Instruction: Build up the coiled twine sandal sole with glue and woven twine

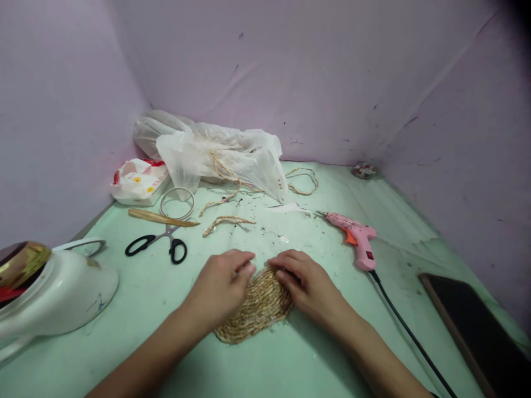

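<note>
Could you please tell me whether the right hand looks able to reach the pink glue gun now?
Probably yes: the pink glue gun lies forward and right of the right hand, with nothing visible standing between them, though that hand is at the woven straw piece.

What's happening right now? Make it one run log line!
left hand: at woven straw mat, left side | right hand: on mat, right side | pink glue gun: lying right | black-handled scissors: lying left

Scuffed lilac walls [298, 72] — perhaps papered, the view being soft — are enclosing a mint-green tabletop [232, 378].
</note>
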Motion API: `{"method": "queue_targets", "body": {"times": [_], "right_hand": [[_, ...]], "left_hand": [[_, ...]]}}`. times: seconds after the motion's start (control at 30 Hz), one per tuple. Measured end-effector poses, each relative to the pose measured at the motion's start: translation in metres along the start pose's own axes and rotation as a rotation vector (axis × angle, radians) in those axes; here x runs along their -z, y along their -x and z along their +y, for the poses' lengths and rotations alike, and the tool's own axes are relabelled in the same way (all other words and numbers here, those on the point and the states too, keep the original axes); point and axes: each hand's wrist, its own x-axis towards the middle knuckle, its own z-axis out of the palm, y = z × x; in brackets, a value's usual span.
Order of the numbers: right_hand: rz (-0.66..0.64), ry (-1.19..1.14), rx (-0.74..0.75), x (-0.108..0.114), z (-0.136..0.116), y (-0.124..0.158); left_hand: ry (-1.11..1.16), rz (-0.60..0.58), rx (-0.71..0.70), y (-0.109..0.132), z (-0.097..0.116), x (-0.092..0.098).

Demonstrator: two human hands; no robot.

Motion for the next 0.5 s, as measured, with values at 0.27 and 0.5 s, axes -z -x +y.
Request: {"method": "queue_targets", "body": {"times": [0.27,0.5], "right_hand": [[0.082,0.123,-0.028,0.016,-0.013,0.014],[-0.152,0.126,0.243,0.008,-0.032,0.019]], "left_hand": [[-0.282,-0.27,0.023,0.027,0.011,0.027],[-0.407,-0.208,0.011,0.04,0.029,0.004]]}}
